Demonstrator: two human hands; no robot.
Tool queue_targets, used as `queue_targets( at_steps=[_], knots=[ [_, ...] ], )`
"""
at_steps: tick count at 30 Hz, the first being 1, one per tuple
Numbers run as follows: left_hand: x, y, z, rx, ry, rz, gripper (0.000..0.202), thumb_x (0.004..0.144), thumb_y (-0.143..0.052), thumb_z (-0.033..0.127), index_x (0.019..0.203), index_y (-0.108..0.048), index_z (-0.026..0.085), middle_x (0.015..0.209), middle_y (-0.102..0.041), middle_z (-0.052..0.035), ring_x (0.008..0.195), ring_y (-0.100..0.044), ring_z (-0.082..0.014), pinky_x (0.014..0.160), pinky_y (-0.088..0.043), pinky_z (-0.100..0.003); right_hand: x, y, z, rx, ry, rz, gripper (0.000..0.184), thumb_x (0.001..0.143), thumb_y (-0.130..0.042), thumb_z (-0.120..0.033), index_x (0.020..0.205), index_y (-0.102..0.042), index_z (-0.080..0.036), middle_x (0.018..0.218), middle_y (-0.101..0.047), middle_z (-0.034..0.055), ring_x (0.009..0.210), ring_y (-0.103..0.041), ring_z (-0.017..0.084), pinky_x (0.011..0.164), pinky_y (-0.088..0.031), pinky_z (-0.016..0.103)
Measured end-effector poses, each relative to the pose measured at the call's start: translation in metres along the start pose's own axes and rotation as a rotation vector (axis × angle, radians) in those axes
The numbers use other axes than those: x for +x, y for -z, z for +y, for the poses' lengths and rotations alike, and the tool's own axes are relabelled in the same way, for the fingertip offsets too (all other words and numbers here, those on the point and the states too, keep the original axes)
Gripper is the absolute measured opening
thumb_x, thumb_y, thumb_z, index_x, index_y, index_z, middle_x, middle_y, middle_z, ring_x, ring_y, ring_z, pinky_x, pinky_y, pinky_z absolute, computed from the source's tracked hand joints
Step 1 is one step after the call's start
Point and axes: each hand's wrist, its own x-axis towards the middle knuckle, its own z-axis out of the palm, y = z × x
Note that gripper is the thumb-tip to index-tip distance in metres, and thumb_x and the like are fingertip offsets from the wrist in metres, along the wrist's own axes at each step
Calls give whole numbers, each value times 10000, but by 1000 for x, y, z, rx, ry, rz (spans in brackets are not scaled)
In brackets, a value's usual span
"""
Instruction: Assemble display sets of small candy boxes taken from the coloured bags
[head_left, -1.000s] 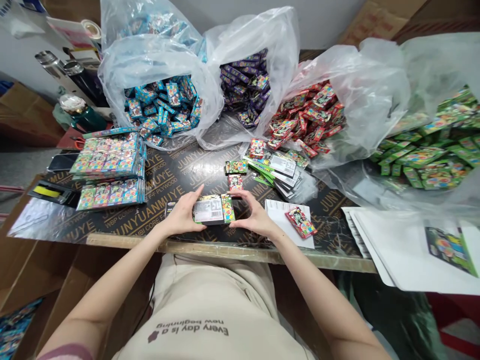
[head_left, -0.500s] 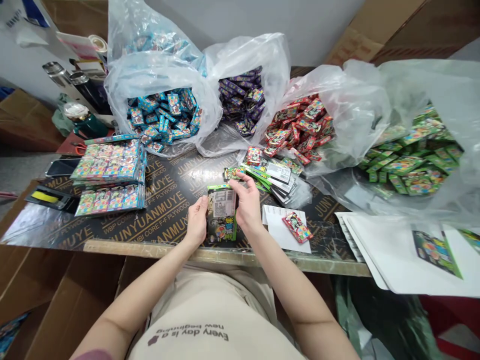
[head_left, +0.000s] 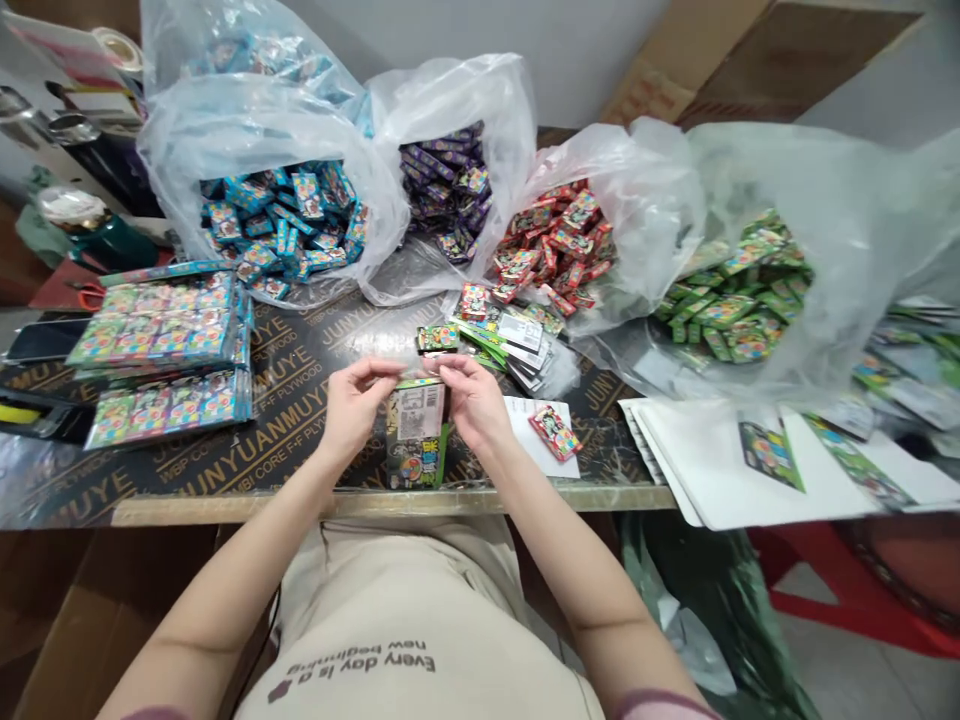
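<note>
A flat black-and-green printed packet [head_left: 417, 450] with a pale label panel lies upright on the table in front of me. At its top edge, my left hand [head_left: 355, 408] is closed, thumb and fingers pinching the left corner. My right hand [head_left: 478, 405] pinches the same edge from the right side. Just beyond my fingertips is a small dark green box [head_left: 437, 338]. To the right of it, a fanned pile of similar printed packets [head_left: 517, 335] has a small red box [head_left: 474, 300] on top. Another red box [head_left: 555, 432] rests on white paper [head_left: 519, 412].
Clear plastic bags hold blue boxes [head_left: 262, 225], purple boxes [head_left: 450, 185], red boxes [head_left: 559, 240] and green boxes [head_left: 739, 290] along the back. Filled multicoloured packs [head_left: 161, 325] are stacked at left, near a teal bottle [head_left: 112, 235]. White sheets [head_left: 697, 470] overhang the front edge at right.
My left hand has moved up from the packet's left side to its top edge. My right hand has shifted to the top right corner. The view has swung rightward.
</note>
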Motion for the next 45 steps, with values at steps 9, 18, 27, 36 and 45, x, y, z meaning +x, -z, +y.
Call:
queue_targets(
  at_steps=[9, 18, 27, 36, 45],
  knots=[
    [19, 12, 21, 292, 1, -245, 200, 594, -806, 321, 677, -750, 149, 629, -713, -42, 554, -630, -151, 554, -510, -247, -8, 14, -8, -415, 302, 12, 154, 694, -779, -379, 761, -765, -241, 801, -758, 15, 778, -687, 210, 830, -534, 398],
    [27, 11, 25, 449, -99, -375, 101, 671, -721, 242, 650, -738, 144, 667, -711, -59, 622, -642, -164, 582, -482, -249, 0, 17, -25, -517, 244, -117, 201, 650, -806, -384, 673, -724, -202, 674, -711, 3, 614, -642, 161, 659, -519, 318],
    [17, 10, 21, 772, -550, -545, 194, 857, -578, 270, 920, -756, 225, 700, -569, -24, 664, -544, -149, 605, -425, -264, -23, 74, -35, -855, 540, -112, 312, 880, -569, -447, 1120, -692, -291, 1244, -643, 48, 1151, -581, 221, 1006, -436, 402],
    [18, 8, 16, 723, -532, -588, 215, 882, -569, 337, 951, -768, 290, 748, -538, -21, 673, -519, -139, 594, -420, -262, 6, 251, -37, -1309, 335, 420, 127, 728, -665, -293, 702, -705, -176, 721, -578, 44, 651, -506, 175, 681, -460, 355],
    [16, 7, 15, 723, -505, -530, 207, 871, -597, 379, 928, -767, 276, 766, -543, -19, 698, -539, -141, 615, -443, -264, -10, 246, -22, -1379, 388, 222, 147, 793, -570, -164, 676, -645, -211, 852, -637, 96, 890, -541, 240, 869, -424, 389]
  ],
)
